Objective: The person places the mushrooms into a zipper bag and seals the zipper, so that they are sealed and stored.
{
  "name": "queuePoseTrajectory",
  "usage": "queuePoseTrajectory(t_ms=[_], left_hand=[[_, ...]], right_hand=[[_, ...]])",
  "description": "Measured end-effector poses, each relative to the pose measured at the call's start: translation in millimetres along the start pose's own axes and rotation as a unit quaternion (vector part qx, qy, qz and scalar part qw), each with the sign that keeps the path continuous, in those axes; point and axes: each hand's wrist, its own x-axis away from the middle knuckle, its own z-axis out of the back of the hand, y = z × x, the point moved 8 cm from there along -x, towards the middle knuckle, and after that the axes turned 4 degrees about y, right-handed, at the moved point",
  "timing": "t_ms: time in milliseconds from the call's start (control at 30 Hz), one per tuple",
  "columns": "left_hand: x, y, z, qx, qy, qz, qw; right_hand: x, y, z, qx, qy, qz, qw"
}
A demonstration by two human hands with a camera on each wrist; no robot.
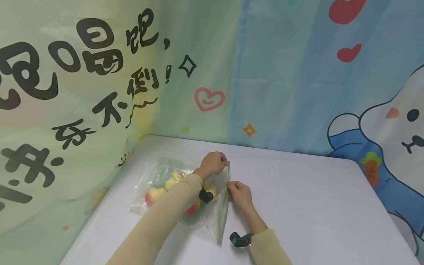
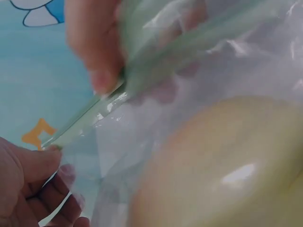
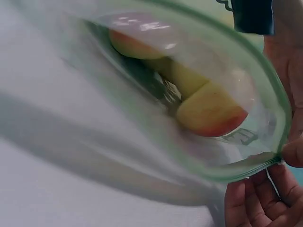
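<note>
A clear zip bag [image 1: 140, 200] with a green zip strip [image 1: 223, 217] lies on the table, its opening toward the right. Inside are several round yellow-and-red fruit [image 1: 153, 196], like apples or peaches. My left hand [image 1: 213, 163] pinches the far end of the strip; the left wrist view shows its thumb and fingers there. A little nearer along the same strip, my right hand [image 1: 241, 194] pinches the edge between thumb and fingers. In the right wrist view the bag's mouth gapes between its green edges, with fruit [image 3: 213, 111] visible through it.
The white table [image 1: 314, 206] stretches away to the right of the bag. A printed curtain [image 1: 281, 73] hangs behind the table and along its left side. A small black camera [image 1: 241, 240] is strapped at my right wrist, another [image 1: 206, 195] at my left.
</note>
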Motion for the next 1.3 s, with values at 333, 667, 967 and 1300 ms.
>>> queuePoseTrajectory(t_ms=[333,667,967,1300], left_hand=[[-12.2,-14.8,10.2,-0.003,0.038,0.039,0.9985],[-15.6,-16.0,5.9,0.011,0.045,0.054,0.9975],[-14.9,-16.6,5.1,0.017,0.049,0.044,0.9977],[1.3,-12.6,4.6,-0.019,-0.009,0.002,0.9998]], right_hand=[[50.4,12.8,-12.6,0.028,-0.060,-0.009,0.9978],[99.4,20.3,-8.2,0.023,-0.124,-0.028,0.9917],[117.8,22.2,-3.8,0.037,-0.169,-0.025,0.9847],[100.2,21.1,19.7,0.062,-0.148,-0.009,0.9870]])
